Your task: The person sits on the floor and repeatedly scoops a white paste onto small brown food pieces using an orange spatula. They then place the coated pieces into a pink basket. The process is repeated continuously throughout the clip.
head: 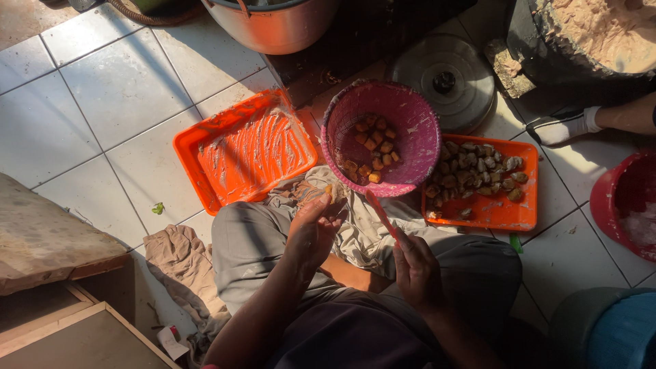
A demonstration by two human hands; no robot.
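My left hand is curled around a small brownish chunk held over a cloth on my lap. My right hand grips a thin red-handled tool that points up toward the chunk. Just beyond my knees a pink woven basket holds several peeled orange-yellow pieces. To its right an orange tray carries several unpeeled brown-grey chunks. A second orange tray, smeared with pale residue, lies to the left of the basket.
A metal pot and a round metal lid stand at the back. Another person's socked foot rests at right near a dark bowl of pale paste. A red basin, a blue-grey bucket and a wooden block surround me.
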